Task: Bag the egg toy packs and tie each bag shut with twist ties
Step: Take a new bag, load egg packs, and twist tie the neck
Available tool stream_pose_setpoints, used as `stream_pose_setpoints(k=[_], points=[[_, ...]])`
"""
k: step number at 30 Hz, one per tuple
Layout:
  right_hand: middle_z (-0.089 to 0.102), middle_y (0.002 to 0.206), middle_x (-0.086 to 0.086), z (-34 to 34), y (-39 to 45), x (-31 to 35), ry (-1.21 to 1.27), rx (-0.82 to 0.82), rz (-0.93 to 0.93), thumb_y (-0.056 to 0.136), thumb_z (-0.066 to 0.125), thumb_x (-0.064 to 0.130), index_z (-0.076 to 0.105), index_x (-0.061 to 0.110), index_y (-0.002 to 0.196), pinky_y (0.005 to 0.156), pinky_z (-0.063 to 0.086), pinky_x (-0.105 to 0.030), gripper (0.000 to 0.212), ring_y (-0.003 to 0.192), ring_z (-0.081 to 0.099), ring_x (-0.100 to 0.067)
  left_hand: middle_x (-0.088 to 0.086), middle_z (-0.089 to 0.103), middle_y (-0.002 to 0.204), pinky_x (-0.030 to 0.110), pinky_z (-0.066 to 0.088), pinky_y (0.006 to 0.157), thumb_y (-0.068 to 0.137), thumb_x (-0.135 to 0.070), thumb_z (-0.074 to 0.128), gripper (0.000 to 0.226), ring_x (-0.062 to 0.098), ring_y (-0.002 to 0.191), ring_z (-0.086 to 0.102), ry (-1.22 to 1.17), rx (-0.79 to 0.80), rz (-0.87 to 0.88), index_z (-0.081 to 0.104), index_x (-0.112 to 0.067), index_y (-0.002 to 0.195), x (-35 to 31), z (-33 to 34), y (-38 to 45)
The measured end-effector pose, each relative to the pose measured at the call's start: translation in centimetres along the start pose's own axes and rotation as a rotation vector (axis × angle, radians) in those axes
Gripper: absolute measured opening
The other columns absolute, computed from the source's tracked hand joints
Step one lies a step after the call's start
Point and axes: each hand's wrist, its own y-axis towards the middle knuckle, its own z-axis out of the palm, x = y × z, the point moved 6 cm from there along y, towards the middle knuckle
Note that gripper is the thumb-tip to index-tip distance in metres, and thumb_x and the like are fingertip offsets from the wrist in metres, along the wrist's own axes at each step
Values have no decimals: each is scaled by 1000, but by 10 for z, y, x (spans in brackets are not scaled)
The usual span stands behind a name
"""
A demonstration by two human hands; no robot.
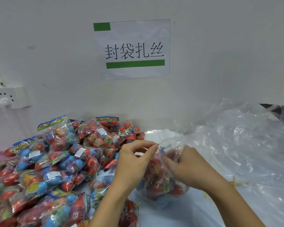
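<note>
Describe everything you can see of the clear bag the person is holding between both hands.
The clear bag is thin, crinkled, glossy plastic film, see-through. It sits on the pale table, bulging with egg toy packs: red and blue eggs with printed paper show through. Its top is gathered upward but no tie is visible on it. The left hand pinches the film near the mouth; the right hand grips the gathered plastic beside it.

The heap of clear packs of red and blue plastic eggs (47, 169) ran off the left and bottom edges; print on their white labels was unreadable. Film of the clear plastic bag (164, 177) blurred the right hand (185, 164) fingertips.
</note>
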Motion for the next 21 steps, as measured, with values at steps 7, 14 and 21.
stream_pose_setpoints(k=[7, 14, 21], points=[[76, 78, 6, 0, -1, 6, 111, -1, -73, 90, 67, 32, 77, 28, 86, 65, 60, -32, 12, 70, 72, -10, -10, 75, 80, 28, 57, 72, 87, -16, 75, 17, 9, 78, 68, 15, -19, -20, 78, -31, 79, 1, -4, 0], [72, 66, -3, 7, 0, 6, -50, 30, -98, 90, 66, 15, 80, 15, 79, 49, 48, -19, 17, 52, 61, -8, -7, 75, 75, 18, 50, 60, 87, -14, 75, 21, 5, 66, 64, -21, 32, -31, 79, -32, 78, 5, 2, 1], [76, 85, -2, 3, 4, 1, -5, -40, -80, 95, 64, 23, 77, 13, 79, 76, 57, -34, 23, 82, 71, -18, -7, 75, 85, 21, 54, 74, 95, -10, 62, 22, 8, 82, 67, 27, -100, -108, 76, -25, 88, 10, -14, 4]])
